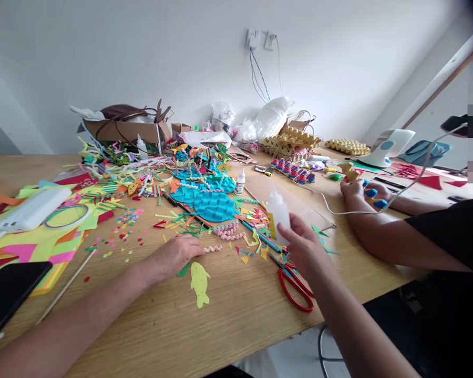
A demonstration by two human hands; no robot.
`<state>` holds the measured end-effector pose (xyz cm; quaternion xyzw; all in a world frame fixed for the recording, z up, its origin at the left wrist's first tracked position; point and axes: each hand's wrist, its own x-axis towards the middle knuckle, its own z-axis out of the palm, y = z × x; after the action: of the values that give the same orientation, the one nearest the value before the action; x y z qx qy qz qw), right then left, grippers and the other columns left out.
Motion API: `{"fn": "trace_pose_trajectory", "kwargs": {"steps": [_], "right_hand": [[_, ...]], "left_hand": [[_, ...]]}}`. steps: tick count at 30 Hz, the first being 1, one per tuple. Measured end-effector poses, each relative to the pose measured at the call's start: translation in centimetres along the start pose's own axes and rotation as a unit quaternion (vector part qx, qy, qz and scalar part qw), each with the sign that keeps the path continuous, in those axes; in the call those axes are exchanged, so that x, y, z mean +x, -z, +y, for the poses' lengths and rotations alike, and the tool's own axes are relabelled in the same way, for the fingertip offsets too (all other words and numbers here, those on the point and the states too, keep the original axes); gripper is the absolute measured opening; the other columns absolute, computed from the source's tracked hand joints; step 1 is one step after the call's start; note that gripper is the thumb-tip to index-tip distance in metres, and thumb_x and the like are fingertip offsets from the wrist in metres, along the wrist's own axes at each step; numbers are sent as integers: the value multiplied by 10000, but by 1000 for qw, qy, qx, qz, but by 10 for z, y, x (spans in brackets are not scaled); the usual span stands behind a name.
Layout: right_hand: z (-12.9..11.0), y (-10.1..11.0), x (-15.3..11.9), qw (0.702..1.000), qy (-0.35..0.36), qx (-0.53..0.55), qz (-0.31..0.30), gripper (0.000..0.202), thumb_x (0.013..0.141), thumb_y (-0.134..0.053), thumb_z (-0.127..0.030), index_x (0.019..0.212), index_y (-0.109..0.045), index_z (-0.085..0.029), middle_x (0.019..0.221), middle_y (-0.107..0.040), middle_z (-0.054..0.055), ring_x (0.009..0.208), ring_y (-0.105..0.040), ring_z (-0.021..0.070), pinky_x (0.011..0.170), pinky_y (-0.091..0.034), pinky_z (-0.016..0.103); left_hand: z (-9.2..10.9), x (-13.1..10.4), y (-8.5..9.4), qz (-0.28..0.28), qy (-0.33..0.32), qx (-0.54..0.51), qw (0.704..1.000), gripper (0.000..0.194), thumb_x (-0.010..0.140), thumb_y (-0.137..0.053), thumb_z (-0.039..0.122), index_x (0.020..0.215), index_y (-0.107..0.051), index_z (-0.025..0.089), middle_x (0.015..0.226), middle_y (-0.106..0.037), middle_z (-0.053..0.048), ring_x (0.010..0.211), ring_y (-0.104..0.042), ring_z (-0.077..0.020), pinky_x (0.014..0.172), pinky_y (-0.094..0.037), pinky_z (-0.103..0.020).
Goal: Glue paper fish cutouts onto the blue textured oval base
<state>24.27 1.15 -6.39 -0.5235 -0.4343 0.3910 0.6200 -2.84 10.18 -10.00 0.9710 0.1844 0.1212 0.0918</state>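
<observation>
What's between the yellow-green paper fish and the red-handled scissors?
Between fish and scissors, the head view shows bare tabletop; paper scraps lie farther back.

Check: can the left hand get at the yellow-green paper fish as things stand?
Likely yes. The fish lies on the table right beside the left hand, with nothing seen over it. Can't tell if those fingers grip the pink-white twist.

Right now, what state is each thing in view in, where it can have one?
Translucent plastic squeeze bottle, nozzle up, held in the right hand
Small white plastic bottle, standing upright
Red-handled metal scissors, lying down; blade opening unclear
Black slab phone, screen dark
White plastic power bank, cable plugged in
Brown cardboard box, open, things inside
Yellow-green paper fish, lying flat
</observation>
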Motion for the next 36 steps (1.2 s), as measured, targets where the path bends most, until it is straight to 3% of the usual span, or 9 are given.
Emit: {"fn": "trace_pose_trajectory", "kwargs": {"steps": [6, 11, 23, 36], "right_hand": [[-10, 34, 5, 979, 97, 84, 158, 242, 685, -660, -305, 906, -596, -229, 906, -625, -8, 782, -580, 147, 715, -435, 289], [-8, 44, -3, 962, 125, 115, 214, 228, 689, -659, -284, 902, -598, -229, 904, -612, -12, 823, -583, 144, 787, -448, 312], [-18, 13, -34, 982, 95, 87, 142, 295, 722, -624, -300, 1013, -591, -258, 1027, -620, 29, 953, -578, 212, 803, -460, 345], [-14, 3, -44, 991, 60, 70, 92, 320, 703, -631, -357, 1006, -582, -268, 1061, -627, 50, 906, -610, 262, 746, -491, 399]], "left_hand": [[-8, -1, -6, 17, 20, -2, 1000, 254, 876, -442, 126, 948, -673, 204, 842, -635, -49, 812, -571, -174, 702, -429, -258], [-7, -2, -3, 29, 24, -27, 999, 241, 866, -465, 139, 971, -671, 208, 848, -636, -44, 803, -575, -158, 706, -435, -245], [-5, -11, 24, 54, 60, -40, 996, 226, 823, -478, 75, 906, -669, 163, 879, -640, -55, 838, -582, -166, 735, -456, -265], [0, 2, 1, 18, 49, 15, 999, 218, 849, -482, 125, 948, -655, 215, 773, -607, -27, 765, -549, -164, 661, -428, -236]]}}
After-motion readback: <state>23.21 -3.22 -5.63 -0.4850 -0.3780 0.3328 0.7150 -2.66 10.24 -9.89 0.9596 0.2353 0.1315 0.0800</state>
